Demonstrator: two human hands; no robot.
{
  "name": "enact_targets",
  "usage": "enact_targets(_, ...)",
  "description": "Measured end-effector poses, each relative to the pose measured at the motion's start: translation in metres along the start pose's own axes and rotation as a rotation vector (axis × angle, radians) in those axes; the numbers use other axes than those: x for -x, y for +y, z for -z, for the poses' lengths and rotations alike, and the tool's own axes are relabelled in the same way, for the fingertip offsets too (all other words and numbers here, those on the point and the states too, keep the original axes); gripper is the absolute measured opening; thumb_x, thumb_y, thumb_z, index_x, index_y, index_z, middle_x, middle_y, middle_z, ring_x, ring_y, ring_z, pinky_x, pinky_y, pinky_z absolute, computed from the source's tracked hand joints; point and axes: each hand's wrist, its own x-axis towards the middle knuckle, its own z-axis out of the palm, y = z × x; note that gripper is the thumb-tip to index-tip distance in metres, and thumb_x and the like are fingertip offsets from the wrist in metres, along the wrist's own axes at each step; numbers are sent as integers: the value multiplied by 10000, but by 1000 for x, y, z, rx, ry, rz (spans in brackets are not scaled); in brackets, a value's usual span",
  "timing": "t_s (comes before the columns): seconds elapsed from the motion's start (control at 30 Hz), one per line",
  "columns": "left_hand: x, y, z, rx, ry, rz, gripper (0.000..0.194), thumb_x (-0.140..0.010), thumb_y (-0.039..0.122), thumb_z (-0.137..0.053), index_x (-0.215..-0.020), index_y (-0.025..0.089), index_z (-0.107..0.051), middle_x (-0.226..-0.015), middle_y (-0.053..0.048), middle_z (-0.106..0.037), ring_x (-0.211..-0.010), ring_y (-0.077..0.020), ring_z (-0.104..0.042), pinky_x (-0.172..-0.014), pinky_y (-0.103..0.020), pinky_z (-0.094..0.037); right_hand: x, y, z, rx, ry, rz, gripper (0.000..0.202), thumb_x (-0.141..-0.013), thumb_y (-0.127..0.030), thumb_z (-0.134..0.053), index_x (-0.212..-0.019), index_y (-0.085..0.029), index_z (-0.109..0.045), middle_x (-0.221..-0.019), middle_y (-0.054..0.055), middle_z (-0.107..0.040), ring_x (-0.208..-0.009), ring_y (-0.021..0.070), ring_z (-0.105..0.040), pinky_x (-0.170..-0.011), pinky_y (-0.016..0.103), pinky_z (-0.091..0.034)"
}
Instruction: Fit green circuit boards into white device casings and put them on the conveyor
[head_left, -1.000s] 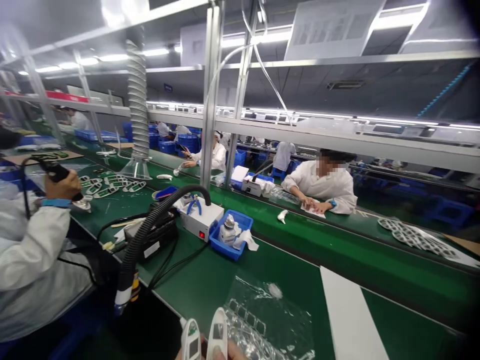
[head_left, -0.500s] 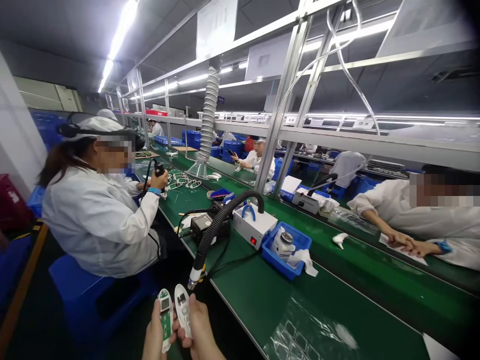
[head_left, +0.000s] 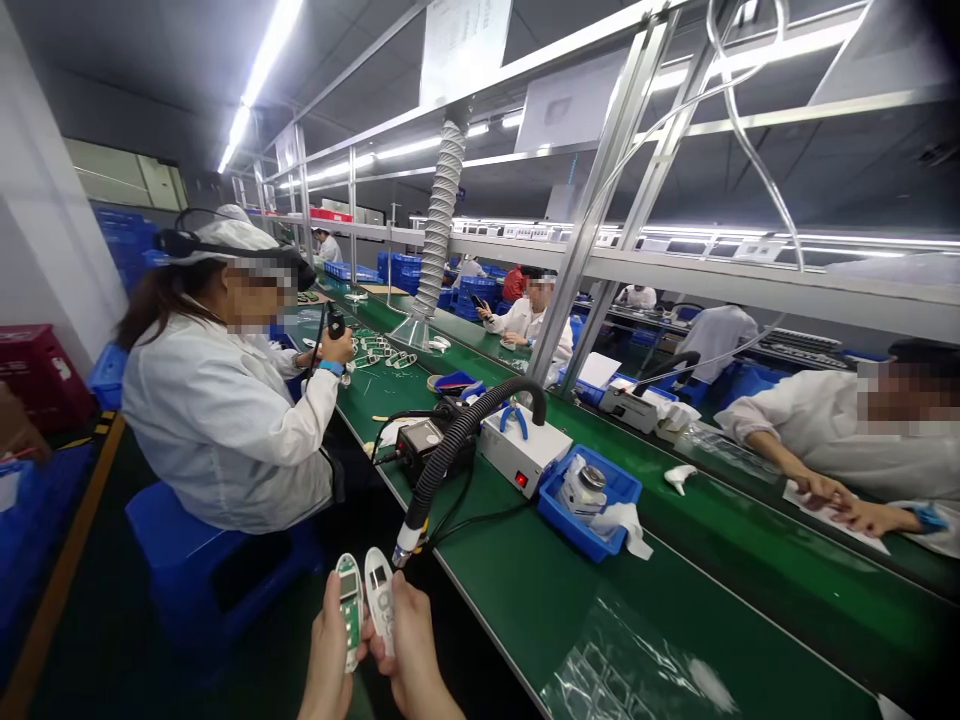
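My left hand (head_left: 328, 640) is closed around a white shell half with a green circuit board (head_left: 350, 608) in it; a small grey screen sits near its top. In my right hand (head_left: 414, 640) is a white oval front cover (head_left: 379, 598) with a dark window and round button shapes. The two parts stand upright side by side, close together, their lower ends hidden by my fingers. Just above the cover's top hangs the metal-tipped nozzle (head_left: 406, 548) of a black corrugated hose (head_left: 442, 455).
The hose runs to a white box (head_left: 517, 455) with a red switch and blue pliers (head_left: 514, 418). A blue bin (head_left: 581, 540) holds a metal-capped bottle and tissue. Clear plastic film (head_left: 622, 660) lies on the green bench. A co-worker (head_left: 232, 400) sits at left, another (head_left: 847, 430) across.
The view has turned slightly left, so the bench and people appear farther right. Both hands, still holding the parts, have risen a little and the front cover is nearer the nozzle.
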Motion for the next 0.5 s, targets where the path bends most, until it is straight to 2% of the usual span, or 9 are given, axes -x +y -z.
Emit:
enact_targets(0.1, 4, -5, 1, -51, -23, 14, 537, -749, 708, -515, -614, 189, -506, -434, 46, -475, -389, -111, -425, -385, -210, -291, 3, 10, 9, -2, -19, 29, 643, -668, -793, -530, -612, -153, -556, -384, 3, -532, -239, 50, -351, -238, 159, -130)
enact_targets(0.23, 3, -21, -11, -120, -109, 0, 540, -750, 694, -533, -574, 184, -505, -408, 42, -461, -374, -111, -412, -383, -211, -279, 11, 10, 36, -49, -16, 60, 689, -635, -813, -550, -626, -127, -603, -442, 31, -580, -260, 52, -374, -250, 163, -158)
enact_targets(0.37, 5, -36, -18, -135, -176, 21, 561, -758, 715, -492, -599, 178, -531, -408, 49, -443, -362, -104, -377, -382, -219, -287, 28, 0, 65, -139, -62, 31, 692, -563, -792, -642, -653, -106, -642, -535, 62, -627, -355, 100, -497, -320, 193, -330)
enact_targets(0.43, 14, -43, -16, -139, -168, 89, 581, -730, 741, -498, -685, 168, -578, -419, 52, -447, -365, -112, -391, -376, -221, -293, 44, -4, 80, -187, -86, -3, 715, -541, -791, -663, -664, -87, -665, -583, 92, -649, -418, 131, -554, -394, 229, -412)
enact_targets(0.5, 28, -49, -13, -136, -132, 177, 625, -677, 768, -533, -769, 154, -612, -447, 43, -478, -382, -127, -436, -375, -227, -311, 63, -7, 96, -219, -110, -6, 711, -584, -762, -670, -725, -66, -702, -656, 130, -683, -485, 151, -597, -472, 246, -450)
